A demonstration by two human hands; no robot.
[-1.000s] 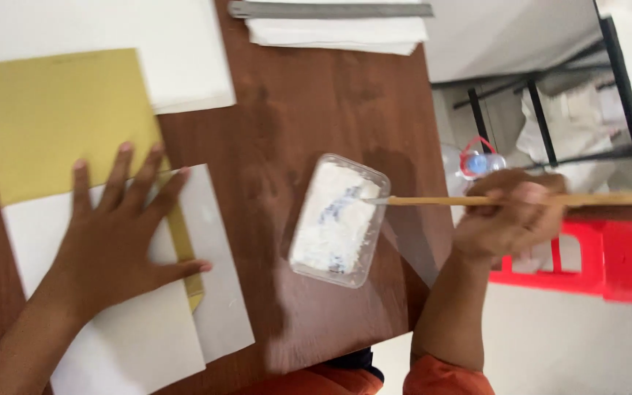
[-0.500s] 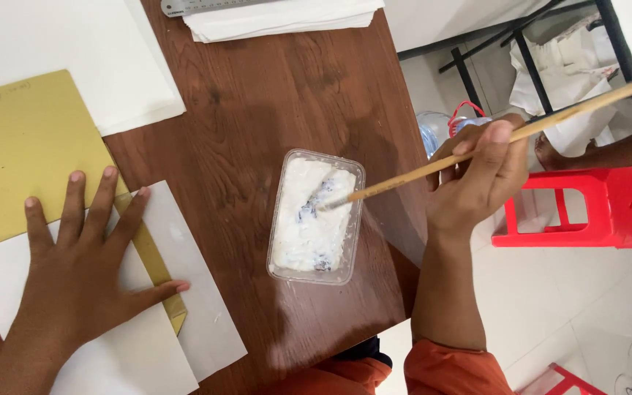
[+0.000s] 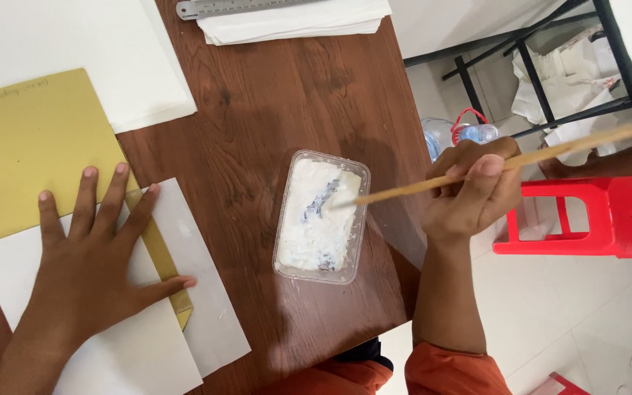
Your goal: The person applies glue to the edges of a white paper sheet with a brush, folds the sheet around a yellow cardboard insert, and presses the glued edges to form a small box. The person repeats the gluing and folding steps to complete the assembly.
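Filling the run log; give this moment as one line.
left hand flat on white sheet | right hand dips brush in paste tub

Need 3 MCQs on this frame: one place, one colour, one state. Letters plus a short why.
1. Where does the brush tip sit?
A. in the clear tub
B. on the ruler
C. on the red stool

2. What colour is the card beside the left hand?
A. blue
B. yellow
C. green

3. How is the left hand placed?
A. in a fist
B. lifted off the table
C. flat, fingers spread

Key:
1 A: the tip rests in the white paste inside the tub.
2 B: the card is mustard yellow.
3 C: the palm lies flat on the white paper, while the right hand grips the brush handle.
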